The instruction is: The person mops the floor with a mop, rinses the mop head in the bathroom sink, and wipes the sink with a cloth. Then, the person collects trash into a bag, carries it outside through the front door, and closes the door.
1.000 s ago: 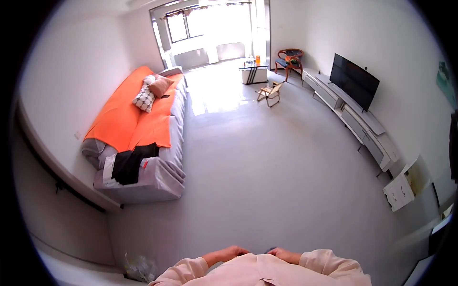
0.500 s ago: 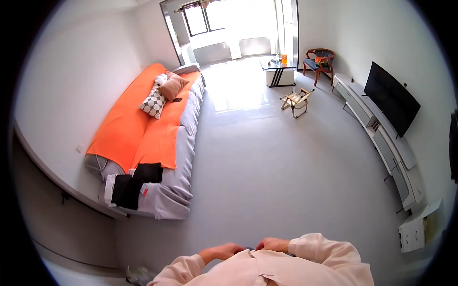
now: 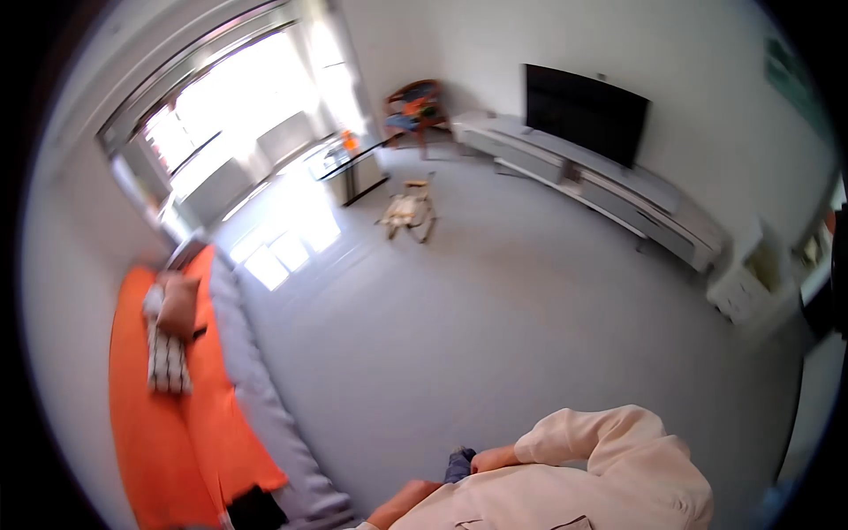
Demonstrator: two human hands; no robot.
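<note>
My left hand is low in the view, close to the front of the pale pink shirt. Its fingers are tucked behind the shirt and cannot be made out. To its right, my right hand is beside a dark blue-grey piece of fabric, which shows between the two hands. The fingers of this hand are mostly hidden too, so any hold on the fabric is unclear.
At left stands a sofa with an orange cover, cushions and black cloth. A folding chair, glass-topped table and wooden armchair stand further off. A television tops the long cabinet at right.
The view has turned to the right and tilted, so the sofa sits lower at left and the television nearer the middle. Both hands remain low by the shirt; more dark fabric shows between them.
</note>
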